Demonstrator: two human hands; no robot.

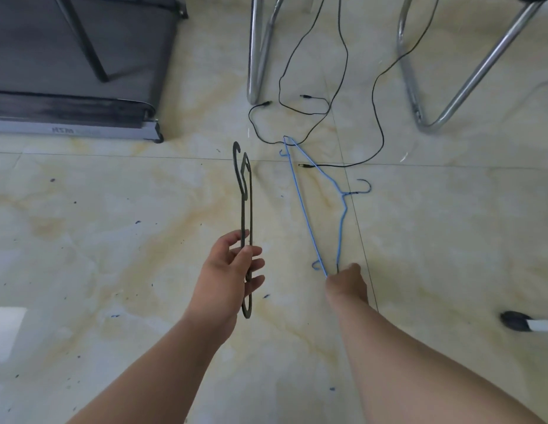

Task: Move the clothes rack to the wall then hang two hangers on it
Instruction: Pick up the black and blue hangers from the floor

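My left hand (233, 267) grips a dark grey plastic hanger (245, 197) near its middle, seen edge-on, its hook pointing away from me above the floor. My right hand (347, 284) is closed on the near corner of a thin blue wire hanger (312, 191). The blue hanger stretches away over the tiles, its hook out to the right and its far tip next to the black cables. No clothes rack is in view.
Black cables (343, 96) with loose plugs loop across the marble tiles beyond the hangers. Chrome chair legs (257, 56) stand at the top centre, more chrome legs (468, 75) at the top right. A grey treadmill base (83, 127) fills the upper left. A dark shoe (516, 321) shows at the right edge.
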